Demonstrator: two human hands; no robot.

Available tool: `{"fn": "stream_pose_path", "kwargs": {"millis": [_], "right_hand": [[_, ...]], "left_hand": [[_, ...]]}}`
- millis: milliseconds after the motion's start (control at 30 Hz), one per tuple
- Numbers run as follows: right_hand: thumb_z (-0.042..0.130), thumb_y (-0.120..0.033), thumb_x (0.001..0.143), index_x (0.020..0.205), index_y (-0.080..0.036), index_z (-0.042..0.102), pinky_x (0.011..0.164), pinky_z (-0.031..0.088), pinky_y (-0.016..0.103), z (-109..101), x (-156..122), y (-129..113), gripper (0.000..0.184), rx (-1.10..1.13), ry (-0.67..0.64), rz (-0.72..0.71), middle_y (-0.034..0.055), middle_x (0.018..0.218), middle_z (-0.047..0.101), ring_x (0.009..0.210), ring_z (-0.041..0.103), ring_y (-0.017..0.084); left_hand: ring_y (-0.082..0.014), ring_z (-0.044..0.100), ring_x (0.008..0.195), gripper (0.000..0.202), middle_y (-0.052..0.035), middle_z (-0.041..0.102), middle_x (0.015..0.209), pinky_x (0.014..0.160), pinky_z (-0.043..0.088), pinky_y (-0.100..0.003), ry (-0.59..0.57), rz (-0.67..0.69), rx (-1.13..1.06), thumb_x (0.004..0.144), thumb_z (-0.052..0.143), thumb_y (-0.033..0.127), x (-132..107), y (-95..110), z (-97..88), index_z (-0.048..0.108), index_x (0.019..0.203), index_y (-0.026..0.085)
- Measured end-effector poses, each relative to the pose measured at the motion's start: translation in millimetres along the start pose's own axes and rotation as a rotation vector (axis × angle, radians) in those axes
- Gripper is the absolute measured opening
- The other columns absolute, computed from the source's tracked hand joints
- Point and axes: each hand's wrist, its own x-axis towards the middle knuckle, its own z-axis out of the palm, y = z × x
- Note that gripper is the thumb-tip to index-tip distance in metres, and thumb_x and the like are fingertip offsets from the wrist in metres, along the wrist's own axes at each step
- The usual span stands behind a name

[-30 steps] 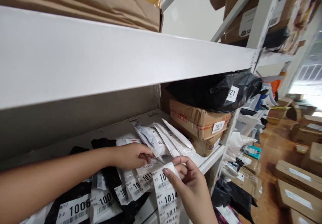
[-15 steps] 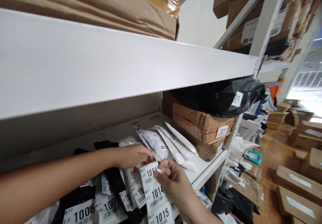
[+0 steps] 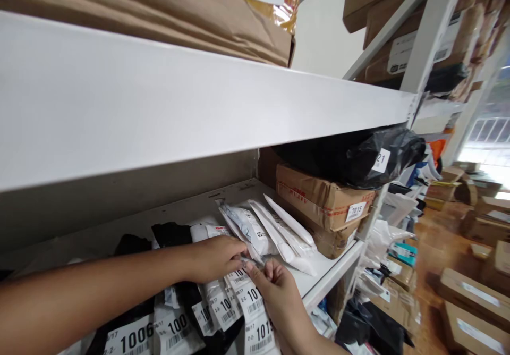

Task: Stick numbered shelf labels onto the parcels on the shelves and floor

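My right hand (image 3: 281,296) pinches a strip of white number labels (image 3: 257,312) near its top, thumb in front. The strip hangs over the shelf's front edge, with "1015" on its lowest visible label. My left hand (image 3: 221,256) reaches in from the left, its fingers closed beside the strip's top. What they pinch is hidden. Just behind both hands, thin white mailing bags (image 3: 274,230) lean together. Below my left forearm lie black and white parcels with number labels, among them a "1006" label (image 3: 133,338).
A white shelf beam (image 3: 199,105) crosses above my hands, with a cardboard box (image 3: 159,20) on top. At right, a taped carton (image 3: 326,195) sits under a black bag (image 3: 358,155). Beyond the post, more parcels fill shelves, and boxes (image 3: 474,291) lie on the floor.
Both hands have come closer together at the strip's top, and my right thumb now covers more of the upper label. The view has shifted slightly.
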Motion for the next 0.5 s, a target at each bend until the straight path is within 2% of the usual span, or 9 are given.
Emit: {"fn": "stream_pose_path", "kwargs": {"millis": [67, 133, 200, 267, 333, 400, 500], "right_hand": [[0.085, -0.055, 0.035, 0.065, -0.019, 0.045, 0.043, 0.026, 0.018, -3, -4, 1, 0.062, 0.075, -0.028, 0.105, -0.0115, 0.043, 0.041, 0.04, 0.034, 0.004], [0.09, -0.044, 0.032, 0.082, -0.018, 0.052, 0.047, 0.037, 0.02, -7, -8, 1, 0.068, 0.124, -0.037, 0.216, -0.0061, 0.051, 0.057, 0.045, 0.051, 0.01], [0.091, -0.036, 0.035, 0.08, -0.017, 0.053, 0.053, 0.044, 0.024, -12, -11, -1, 0.062, 0.141, -0.027, 0.291, -0.0014, 0.056, 0.064, 0.052, 0.06, 0.015], [0.09, -0.036, 0.042, 0.067, -0.016, 0.054, 0.057, 0.046, 0.024, -18, -13, -3, 0.049, 0.133, -0.061, 0.334, 0.0004, 0.054, 0.064, 0.055, 0.061, 0.015], [0.089, -0.038, 0.046, 0.061, -0.013, 0.059, 0.062, 0.048, 0.024, -26, -15, -4, 0.042, 0.114, -0.156, 0.378, 0.0026, 0.058, 0.066, 0.06, 0.062, 0.016], [0.087, -0.042, 0.048, 0.063, -0.011, 0.066, 0.066, 0.047, 0.022, -38, -17, -5, 0.04, 0.086, -0.27, 0.411, 0.0023, 0.062, 0.067, 0.063, 0.062, 0.013], [0.085, -0.042, 0.054, 0.072, -0.011, 0.073, 0.06, 0.045, 0.017, -61, -24, -3, 0.037, 0.011, -0.496, 0.505, 0.0005, 0.062, 0.068, 0.057, 0.059, 0.008]], "left_hand": [[-0.0196, 0.058, 0.09, 0.014, -0.0081, 0.064, 0.097, 0.081, 0.044, -0.029, 0.012, 0.002, 0.043, 0.086, 0.047, 0.018, 0, 1, 3.8, 0.058, 0.094, 0.015], [-0.0222, 0.059, 0.094, 0.015, -0.0114, 0.064, 0.101, 0.085, 0.045, -0.032, 0.014, 0.004, 0.104, 0.086, 0.048, 0.016, 0, 1, 7.7, 0.058, 0.097, 0.013], [-0.0256, 0.059, 0.096, 0.016, -0.0133, 0.065, 0.101, 0.086, 0.046, -0.037, 0.006, -0.021, 0.156, 0.085, 0.049, 0.016, 0, 1, 11.1, 0.058, 0.098, 0.013], [-0.0278, 0.06, 0.096, 0.017, -0.0139, 0.066, 0.101, 0.086, 0.047, -0.04, -0.001, -0.05, 0.182, 0.085, 0.05, 0.017, -1, 1, 13.7, 0.058, 0.099, 0.013], [-0.0281, 0.06, 0.097, 0.018, -0.0134, 0.066, 0.101, 0.087, 0.046, -0.04, 0.004, -0.05, 0.18, 0.085, 0.05, 0.018, -1, 1, 15.8, 0.059, 0.1, 0.013], [-0.0273, 0.06, 0.097, 0.019, -0.0127, 0.066, 0.101, 0.088, 0.046, -0.039, 0.018, -0.05, 0.159, 0.084, 0.05, 0.018, -2, 0, 17.0, 0.059, 0.1, 0.013], [-0.0266, 0.058, 0.099, 0.021, -0.0132, 0.064, 0.103, 0.091, 0.045, -0.039, 0.024, -0.091, 0.138, 0.086, 0.047, 0.02, -6, 2, 15.0, 0.059, 0.101, 0.013]]}}
